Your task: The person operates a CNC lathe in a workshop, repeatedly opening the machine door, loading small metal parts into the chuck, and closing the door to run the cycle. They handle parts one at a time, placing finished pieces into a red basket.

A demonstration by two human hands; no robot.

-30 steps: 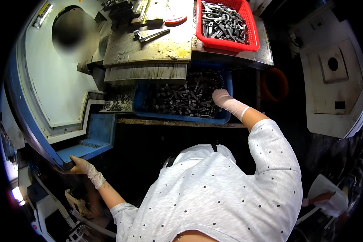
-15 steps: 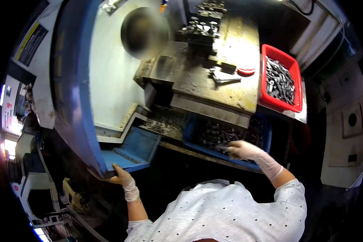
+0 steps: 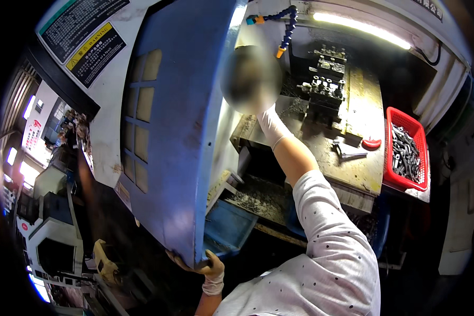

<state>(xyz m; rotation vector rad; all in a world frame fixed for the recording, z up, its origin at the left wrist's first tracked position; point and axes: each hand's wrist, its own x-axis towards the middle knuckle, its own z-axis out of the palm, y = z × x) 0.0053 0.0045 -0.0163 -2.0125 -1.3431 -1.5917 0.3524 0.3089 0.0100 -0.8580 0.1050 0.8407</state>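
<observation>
Right hand [image 3: 265,109], one: had moved from the blue bin [image 3: 383,221] up to the blurred round opening [image 3: 245,79]; its grip could not be told. Left hand [image 3: 214,269], one: was wrapped round the lower corner of the blue door [image 3: 176,126]. Red basket [image 3: 404,183], one: stood just beyond the table [image 3: 329,166]'s right edge, holding metal parts [image 3: 405,155], uncounted. Metal tool [image 3: 352,151], one: lay toward that edge. Labels, two, printed: one dark, green-edged [image 3: 84,23]; one yellow and black [image 3: 96,54].
</observation>
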